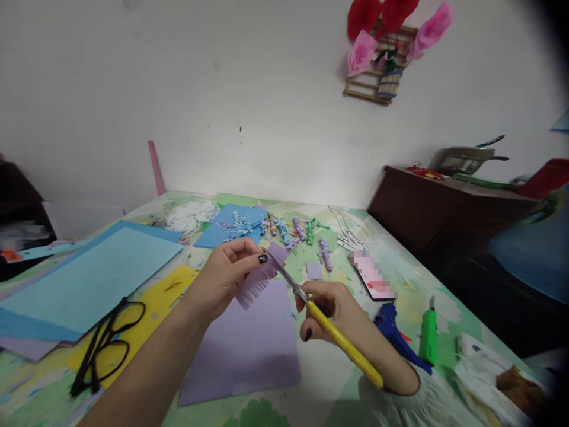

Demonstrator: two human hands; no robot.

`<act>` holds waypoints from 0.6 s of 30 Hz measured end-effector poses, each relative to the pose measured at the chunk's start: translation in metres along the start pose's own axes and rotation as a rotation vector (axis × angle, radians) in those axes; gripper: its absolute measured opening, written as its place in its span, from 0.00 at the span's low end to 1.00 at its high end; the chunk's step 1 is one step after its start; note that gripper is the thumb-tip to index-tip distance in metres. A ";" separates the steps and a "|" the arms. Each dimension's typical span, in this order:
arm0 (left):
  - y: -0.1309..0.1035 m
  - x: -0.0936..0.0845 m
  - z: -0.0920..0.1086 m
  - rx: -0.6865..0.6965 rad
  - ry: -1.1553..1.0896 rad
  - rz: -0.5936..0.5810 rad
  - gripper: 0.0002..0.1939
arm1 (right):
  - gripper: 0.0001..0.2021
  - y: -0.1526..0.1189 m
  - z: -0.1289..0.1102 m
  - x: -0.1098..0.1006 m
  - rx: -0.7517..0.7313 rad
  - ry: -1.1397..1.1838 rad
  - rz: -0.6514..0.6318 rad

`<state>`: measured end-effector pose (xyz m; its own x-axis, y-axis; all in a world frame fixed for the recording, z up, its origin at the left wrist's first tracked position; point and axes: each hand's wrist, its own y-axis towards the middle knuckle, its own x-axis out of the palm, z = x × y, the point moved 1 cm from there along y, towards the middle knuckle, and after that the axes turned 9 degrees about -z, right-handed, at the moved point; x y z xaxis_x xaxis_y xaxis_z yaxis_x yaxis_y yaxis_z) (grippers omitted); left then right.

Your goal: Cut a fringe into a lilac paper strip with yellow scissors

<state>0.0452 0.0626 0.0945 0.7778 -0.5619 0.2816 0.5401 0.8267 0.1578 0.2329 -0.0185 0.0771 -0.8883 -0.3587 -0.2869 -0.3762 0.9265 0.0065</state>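
Observation:
Between the thumb and fingers of my left hand (226,276) is a purple paper strip (255,283), its lower edge cut into a fringe. My right hand (326,305) is closed on scissors (342,338) with yellow handles. The scissor blades lie across the right part of the strip, close to my left thumb. Below both hands a larger purple sheet (253,344) lies flat on the table. Just beyond my right hand are a small purple paper square (315,271) and a rolled, fringed purple paper piece (326,255).
Black glasses (106,347) lie on yellow paper (171,290) at left, beside light blue sheets (102,273). Blue scraps (242,224) and white shreds (192,216) sit at the back. Rightward are a phone (372,276), a blue glue gun (391,326) and a green utility knife (428,335), blade exposed.

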 end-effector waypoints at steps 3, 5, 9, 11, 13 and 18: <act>0.000 0.001 0.001 0.008 -0.003 0.003 0.09 | 0.23 0.000 0.001 -0.001 -0.002 -0.007 0.000; -0.001 0.001 0.002 0.010 -0.004 0.003 0.09 | 0.22 -0.001 0.002 -0.001 -0.001 -0.016 -0.001; -0.001 0.000 0.001 0.003 -0.002 0.006 0.09 | 0.22 -0.001 0.002 -0.001 -0.001 -0.021 -0.003; -0.001 0.000 0.001 0.001 -0.002 0.004 0.09 | 0.23 -0.001 0.001 -0.001 -0.004 -0.021 -0.002; -0.001 -0.001 0.001 0.003 -0.004 -0.002 0.08 | 0.23 -0.001 0.000 0.000 -0.008 -0.020 0.000; -0.001 -0.002 0.000 0.013 -0.009 -0.013 0.08 | 0.24 -0.001 -0.002 0.000 -0.020 -0.012 0.001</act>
<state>0.0438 0.0629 0.0936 0.7677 -0.5727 0.2876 0.5460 0.8195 0.1743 0.2329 -0.0200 0.0789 -0.8856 -0.3559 -0.2984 -0.3802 0.9245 0.0258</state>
